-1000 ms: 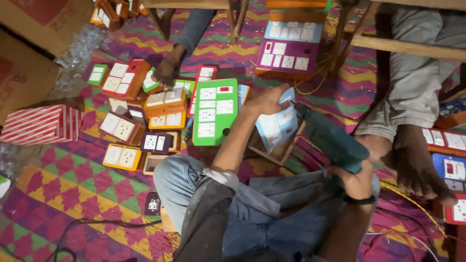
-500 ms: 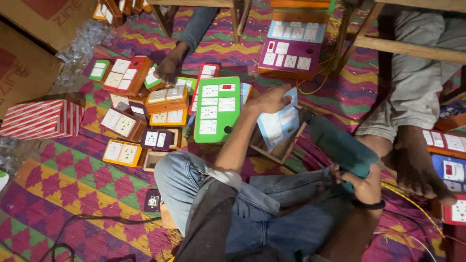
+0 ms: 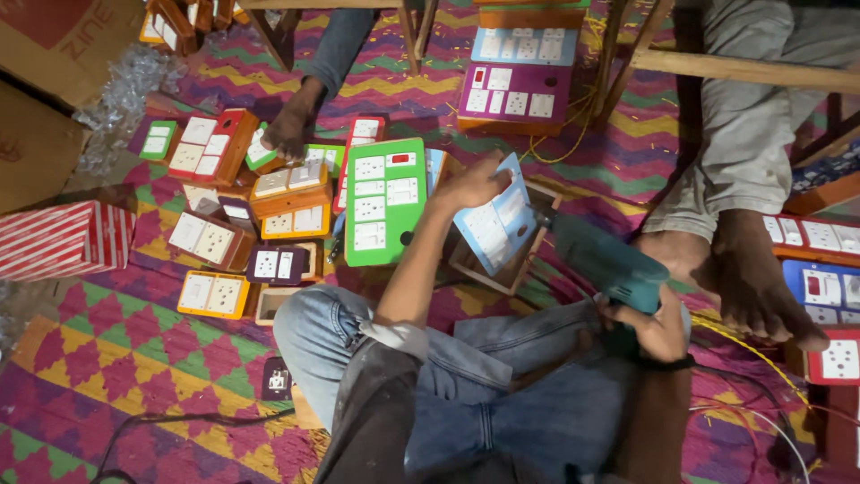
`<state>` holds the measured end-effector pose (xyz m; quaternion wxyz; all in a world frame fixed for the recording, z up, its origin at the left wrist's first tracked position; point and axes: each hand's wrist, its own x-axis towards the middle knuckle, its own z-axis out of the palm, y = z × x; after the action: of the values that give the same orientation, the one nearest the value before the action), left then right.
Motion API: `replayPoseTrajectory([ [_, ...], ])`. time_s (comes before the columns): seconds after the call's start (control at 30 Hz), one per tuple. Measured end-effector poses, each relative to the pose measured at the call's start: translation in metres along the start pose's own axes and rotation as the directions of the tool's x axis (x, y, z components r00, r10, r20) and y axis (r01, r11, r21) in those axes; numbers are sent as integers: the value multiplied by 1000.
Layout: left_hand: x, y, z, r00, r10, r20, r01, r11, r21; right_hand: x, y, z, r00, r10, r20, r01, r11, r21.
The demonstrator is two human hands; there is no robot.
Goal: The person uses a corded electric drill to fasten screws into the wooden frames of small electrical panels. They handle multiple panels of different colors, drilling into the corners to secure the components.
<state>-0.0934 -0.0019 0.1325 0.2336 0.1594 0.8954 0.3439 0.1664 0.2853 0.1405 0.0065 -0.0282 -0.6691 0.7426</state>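
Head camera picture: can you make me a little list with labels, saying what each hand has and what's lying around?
left hand: holds the top edge of a light blue switch panel, tilted over an open wooden box
right hand: grips a teal power drill, tip pointing at the panel
nearest board: green switch board, flat on the mat
farther board: purple switch board
floor: zigzag patterned mat
other people: two bare feet nearby
far left: red striped box
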Motion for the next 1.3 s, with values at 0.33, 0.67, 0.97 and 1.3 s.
replayPoseTrajectory([
  [0.33, -2, -28, 11, 961, -13, 278, 189, 761, -620, -16, 23, -18, 999, 19, 27, -23, 986, 165],
  [0.67, -3, -43, 33, 955, 145, 260, 200, 336, -920, -10, 24, 0, 999, 31, 17, -35, 950, 309],
  [0.97, 2, -36, 50, 963, 144, 228, 191, 229, -954, -3, 18, 2, 999, 51, 1, -47, 919, 392],
  [1.3, 11, -41, 55, 959, 59, 276, 255, 239, -937, 3, 13, 2, 1000, 0, 20, -8, 924, 381],
])
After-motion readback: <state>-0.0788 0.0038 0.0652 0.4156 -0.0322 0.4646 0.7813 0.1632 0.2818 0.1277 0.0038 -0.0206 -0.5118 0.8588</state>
